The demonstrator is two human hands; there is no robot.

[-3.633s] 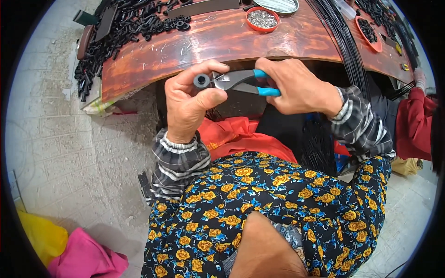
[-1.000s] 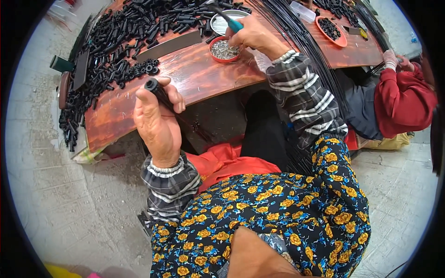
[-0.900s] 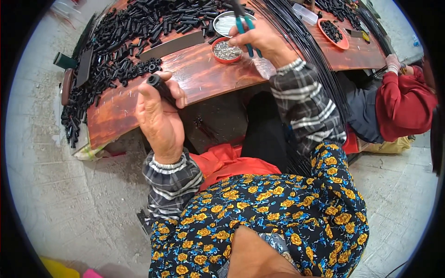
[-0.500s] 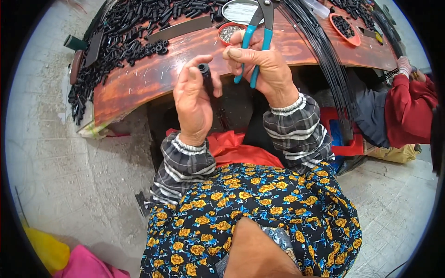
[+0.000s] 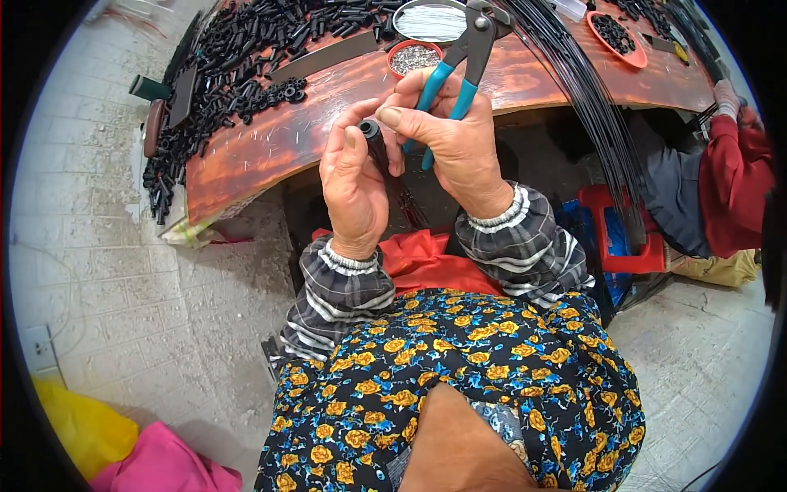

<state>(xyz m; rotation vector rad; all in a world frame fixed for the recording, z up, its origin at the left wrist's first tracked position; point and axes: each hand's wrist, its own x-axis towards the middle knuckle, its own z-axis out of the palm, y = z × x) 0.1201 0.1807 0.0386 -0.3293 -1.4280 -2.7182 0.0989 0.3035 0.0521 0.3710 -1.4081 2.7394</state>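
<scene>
Fingers of the left hand [image 5: 354, 197] are closed on a black tube [image 5: 378, 148], the thumb along its left side and the other fingertips behind it and to its right. Its ringed end faces up, and from there the long axis slants down and a little rightward, the lower part partly lost among the fingers. That upper end is what the right hand [image 5: 463, 148] sits nearest to: its thumb tip lies just beyond and to the right of the ring, very near; whether they touch, I cannot tell. Nor can I tell if anything small is pinched between the right thumb and forefinger. The other right fingers wrap the teal handles of the pliers [image 5: 466, 97], whose dark head points away from the body, clear of the tube.

Past the hands, near the bench [image 5: 270, 148] edge, stands a red bowl [image 5: 392, 66] of silvery bits, a round tray [image 5: 398, 22] of white sticks just behind it. Black parts [image 5: 246, 61] are heaped to the left, black rods [image 5: 574, 74] hang over the edge to the right, and farther right is a co-worker's red sleeve [image 5: 728, 180].
</scene>
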